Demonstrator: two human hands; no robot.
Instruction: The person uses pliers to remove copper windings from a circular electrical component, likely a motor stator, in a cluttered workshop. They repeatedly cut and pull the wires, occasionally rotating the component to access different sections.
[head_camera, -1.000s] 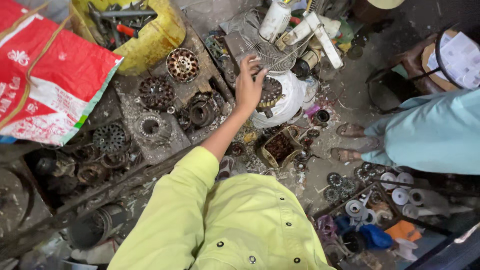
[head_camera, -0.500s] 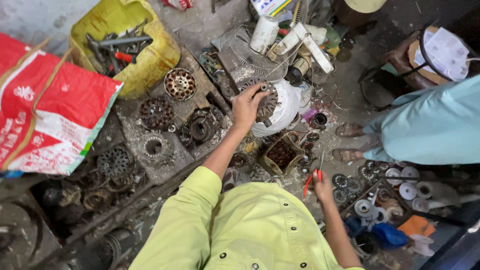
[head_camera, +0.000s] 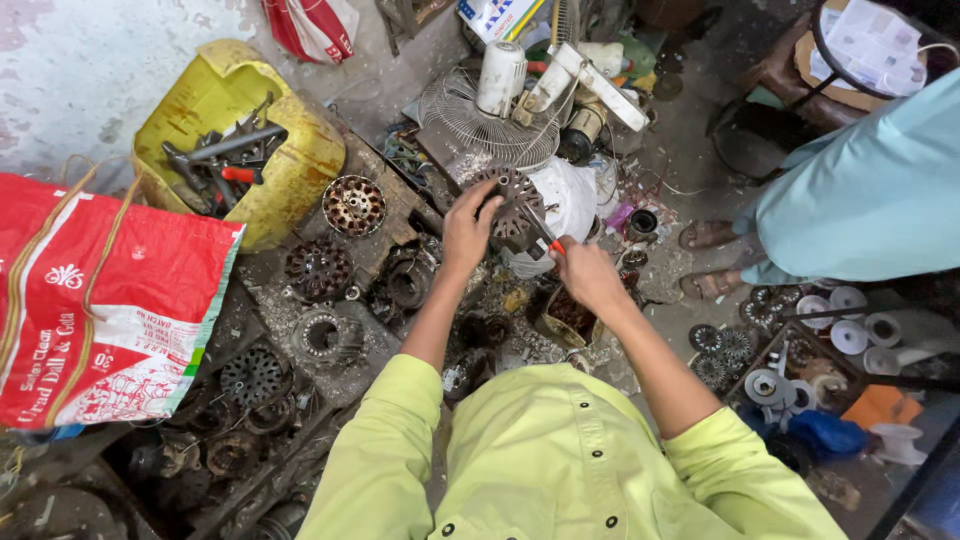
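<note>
While the left hand (head_camera: 470, 225) grips the rim of a round, dark motor stator (head_camera: 512, 208), its fingers curled over the near-left edge, the right hand (head_camera: 583, 270) is clamped on a slim tool with an orange-red handle (head_camera: 545, 237), whose tip lies against the stator's face. That stator sits tilted on a white cloth bundle (head_camera: 575, 195), just in front of a wire fan guard (head_camera: 480, 120) and a white cylinder (head_camera: 501, 75) that lies across the guard. Both arms wear lime-green sleeves (head_camera: 390, 430) and reach forward from the bottom of the view.

To the left, a wooden board (head_camera: 385, 205) carries more stators: a copper-wound one (head_camera: 353, 205) near a yellow plastic container (head_camera: 290, 175) filled with dark metal tools (head_camera: 215, 160), and a darker one (head_camera: 318, 268) just below it. A silvery ring-shaped stator (head_camera: 325, 335) lies nearer the person, with further rusty cores (head_camera: 250, 375) scattered beyond it on the grimy floor. A red and white woven sack (head_camera: 95, 300) covers the far left.

On the right, another person in pale blue clothing (head_camera: 860, 200) stands with sandalled feet (head_camera: 710, 235) close to the cloth bundle. Below them a tray (head_camera: 790, 385) holds white spools (head_camera: 850, 335) and small gear-like parts (head_camera: 715, 350). A small box of rusty bits (head_camera: 570, 315) rests just under the right wrist
</note>
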